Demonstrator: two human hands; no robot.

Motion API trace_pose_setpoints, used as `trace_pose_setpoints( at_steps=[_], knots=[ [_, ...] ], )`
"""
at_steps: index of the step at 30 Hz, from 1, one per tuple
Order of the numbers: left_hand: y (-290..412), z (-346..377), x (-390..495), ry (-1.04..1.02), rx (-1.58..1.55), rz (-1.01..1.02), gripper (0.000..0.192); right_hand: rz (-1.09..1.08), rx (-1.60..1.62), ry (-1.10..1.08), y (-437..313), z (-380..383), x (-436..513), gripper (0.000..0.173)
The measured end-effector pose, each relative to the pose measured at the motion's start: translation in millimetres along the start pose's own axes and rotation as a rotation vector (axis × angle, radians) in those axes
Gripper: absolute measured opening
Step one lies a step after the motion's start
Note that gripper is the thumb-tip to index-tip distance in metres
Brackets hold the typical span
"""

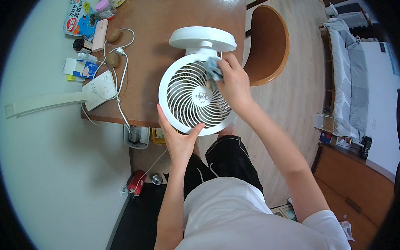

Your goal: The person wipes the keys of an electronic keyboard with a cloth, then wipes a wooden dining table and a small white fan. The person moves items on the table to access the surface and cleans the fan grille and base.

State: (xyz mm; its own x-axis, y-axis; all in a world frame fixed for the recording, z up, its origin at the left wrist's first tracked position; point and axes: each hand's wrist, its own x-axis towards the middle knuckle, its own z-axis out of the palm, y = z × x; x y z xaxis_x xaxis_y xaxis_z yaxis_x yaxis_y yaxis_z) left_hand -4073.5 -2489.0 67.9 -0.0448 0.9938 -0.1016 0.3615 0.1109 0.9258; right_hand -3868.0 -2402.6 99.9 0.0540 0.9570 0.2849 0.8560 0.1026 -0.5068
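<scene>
A white table fan with a round spiral grille (202, 96) stands at the edge of a brown wooden table (146, 90), its grille facing up towards me. Its round white base (202, 38) is on the far side. My left hand (180, 139) grips the near left rim of the fan head, thumb on the front. In my right hand (232, 81) is a crumpled blue-grey cloth (213, 70), which lies against the upper right part of the grille. The fingertips of my right hand are partly hidden by the cloth.
At the table's left are a white desk lamp (101, 90), white cables (121, 78), a pink box-like case (99, 35), jars and a snack pouch (80, 20). A brown chair (266, 46) stands to the right. Storage bins (136, 137) sit below the table edge.
</scene>
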Motion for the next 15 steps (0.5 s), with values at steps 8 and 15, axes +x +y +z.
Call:
trace_pose_setpoints(
  at_steps=[8,15],
  knots=[
    [6.1,0.8,1.0,-0.031,0.018,-0.05,0.132,0.286,0.11,-0.06,-22.8,-20.9,-109.5,0.041],
    [-4.6,3.2,-1.0,-0.038,-0.096,-0.063,0.131,0.242,0.202,-0.199,-27.8,-37.7,-139.3,0.038]
  ],
)
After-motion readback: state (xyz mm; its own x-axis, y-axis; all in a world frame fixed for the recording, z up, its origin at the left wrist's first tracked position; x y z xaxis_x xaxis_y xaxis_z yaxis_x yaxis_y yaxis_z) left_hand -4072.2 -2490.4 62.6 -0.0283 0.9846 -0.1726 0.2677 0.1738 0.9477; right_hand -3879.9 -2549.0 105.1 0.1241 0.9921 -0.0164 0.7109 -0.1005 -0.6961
